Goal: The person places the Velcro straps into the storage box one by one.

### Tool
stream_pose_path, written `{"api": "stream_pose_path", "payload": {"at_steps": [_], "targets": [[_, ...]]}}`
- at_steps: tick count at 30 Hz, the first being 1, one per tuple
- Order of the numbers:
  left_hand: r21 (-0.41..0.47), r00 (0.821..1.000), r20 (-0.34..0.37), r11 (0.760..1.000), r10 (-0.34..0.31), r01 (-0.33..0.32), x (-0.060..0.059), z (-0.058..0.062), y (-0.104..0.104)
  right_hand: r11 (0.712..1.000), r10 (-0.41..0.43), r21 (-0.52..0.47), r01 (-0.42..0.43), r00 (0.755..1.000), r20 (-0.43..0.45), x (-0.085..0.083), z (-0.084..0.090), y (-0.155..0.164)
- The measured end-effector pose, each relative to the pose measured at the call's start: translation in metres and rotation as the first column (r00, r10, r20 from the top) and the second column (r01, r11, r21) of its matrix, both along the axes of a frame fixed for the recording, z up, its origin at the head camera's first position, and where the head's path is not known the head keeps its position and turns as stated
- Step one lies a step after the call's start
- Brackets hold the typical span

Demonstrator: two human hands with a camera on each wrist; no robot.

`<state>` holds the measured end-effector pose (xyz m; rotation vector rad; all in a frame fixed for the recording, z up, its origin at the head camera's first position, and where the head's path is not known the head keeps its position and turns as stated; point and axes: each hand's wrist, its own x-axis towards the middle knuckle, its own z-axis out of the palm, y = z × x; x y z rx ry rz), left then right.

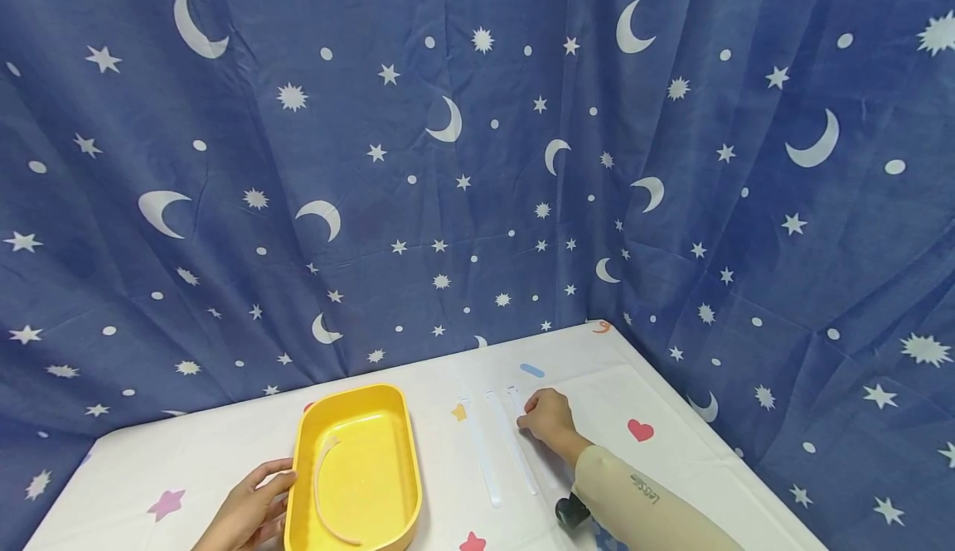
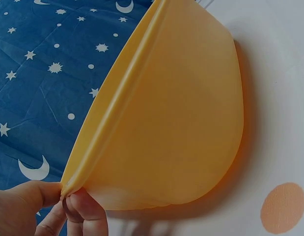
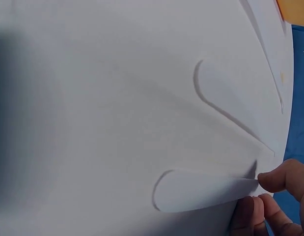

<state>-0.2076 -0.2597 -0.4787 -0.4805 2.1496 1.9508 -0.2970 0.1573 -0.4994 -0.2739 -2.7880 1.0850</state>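
A yellow oval tray (image 1: 356, 418) (image 2: 171, 113) sits on the table at the near left, and a pale curved strip (image 1: 322, 485) lies inside it. My left hand (image 1: 261, 501) (image 2: 63, 201) pinches the tray's left rim between thumb and fingers. Right of the tray, three white strips lie side by side on the white cloth; two long ones (image 1: 481, 456) (image 1: 515, 447) lie flat. At their far end my right hand (image 1: 540, 417) (image 3: 262, 189) pinches the tip of the rightmost strip (image 3: 201, 191), which is lifted slightly off the cloth. Another strip (image 3: 225, 98) lies flat beside it.
The table (image 1: 656, 402) wears a white cloth printed with coloured shapes, such as a red heart (image 1: 640, 430) and a pink star (image 1: 166, 503). A blue curtain with moons and stars (image 1: 477, 161) hangs close behind and to the right. The table's right edge is near my right forearm.
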Motion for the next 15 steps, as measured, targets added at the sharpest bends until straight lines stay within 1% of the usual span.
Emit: {"api": "stream_pose_path", "payload": {"at_steps": [8, 15], "targets": [[-0.01, 1.0, 0.01, 1.0, -0.003, 0.004, -0.0006, 0.0004, -0.0002, 1.0, -0.004, -0.008, 0.004, 1.0, -0.014, -0.0001, 0.0017, 0.0012], [0.0, 1.0, 0.012, 1.0, -0.003, 0.003, -0.0003, 0.0012, 0.0002, 1.0, -0.024, 0.001, 0.024, 1.0, -0.002, -0.0001, 0.0041, 0.0018]]}}
